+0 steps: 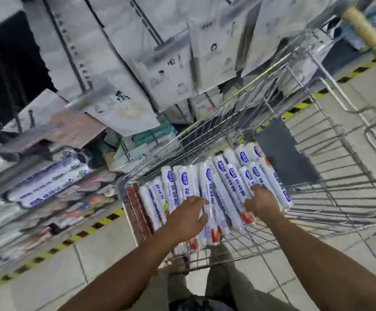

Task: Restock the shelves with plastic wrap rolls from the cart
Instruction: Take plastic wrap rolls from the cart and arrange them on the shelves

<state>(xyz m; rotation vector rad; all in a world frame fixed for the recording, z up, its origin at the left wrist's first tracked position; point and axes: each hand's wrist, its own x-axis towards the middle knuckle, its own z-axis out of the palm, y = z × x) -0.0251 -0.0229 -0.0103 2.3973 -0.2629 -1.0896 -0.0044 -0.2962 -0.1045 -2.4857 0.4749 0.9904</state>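
Plastic wrap rolls (225, 182) are stacked in the cart (339, 191) under both hands, long axes running away from the wrists. Left hand (187, 218) is spread on one roll; right hand (261, 203) fingers are hidden, grip undetermined.

Rolls (225, 187): white wrappers, blue labels, red print at near ends. Dozen-plus, lying flat, side by side in loose row, some overlapping, long axes pointing away. Sit at near-left end of cart (343, 194). Cart: bare wire mesh, parked just beside shelves (70, 52). Shelves: left of cart, blurred; similar white-blue packs (45, 182) lying flat on lower level.
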